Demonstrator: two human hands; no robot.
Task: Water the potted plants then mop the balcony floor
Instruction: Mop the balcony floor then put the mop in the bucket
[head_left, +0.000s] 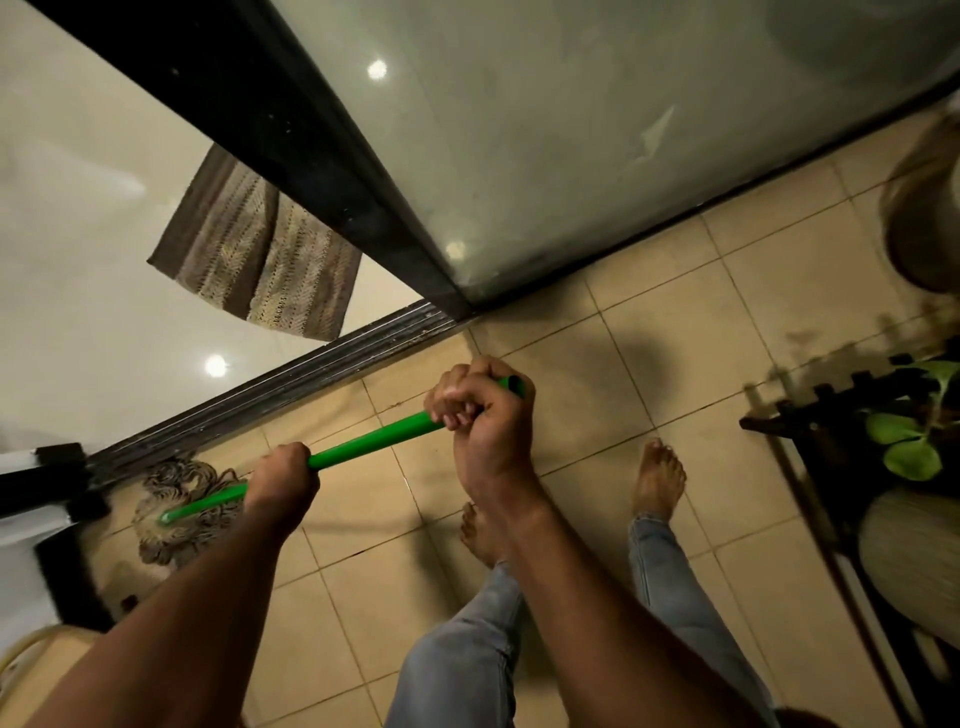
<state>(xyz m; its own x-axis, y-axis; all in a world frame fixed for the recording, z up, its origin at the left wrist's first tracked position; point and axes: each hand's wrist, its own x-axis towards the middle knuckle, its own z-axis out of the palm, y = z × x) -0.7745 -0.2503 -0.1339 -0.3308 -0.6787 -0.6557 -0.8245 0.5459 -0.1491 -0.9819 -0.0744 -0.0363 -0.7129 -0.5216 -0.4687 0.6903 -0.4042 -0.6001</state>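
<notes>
On the tiles, both fists, left hand and right hand, grip the mop handle.

Mop head rests on the balcony floor at lower left, just beside the door track. Handle runs up and right from it. Glass door stands behind the track. Rug lies indoors beyond it. Plant stand with plant at right.

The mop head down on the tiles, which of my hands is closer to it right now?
Left. Your left hand grips the green handle just above the mop head; your right hand holds the handle's far top end.
</notes>
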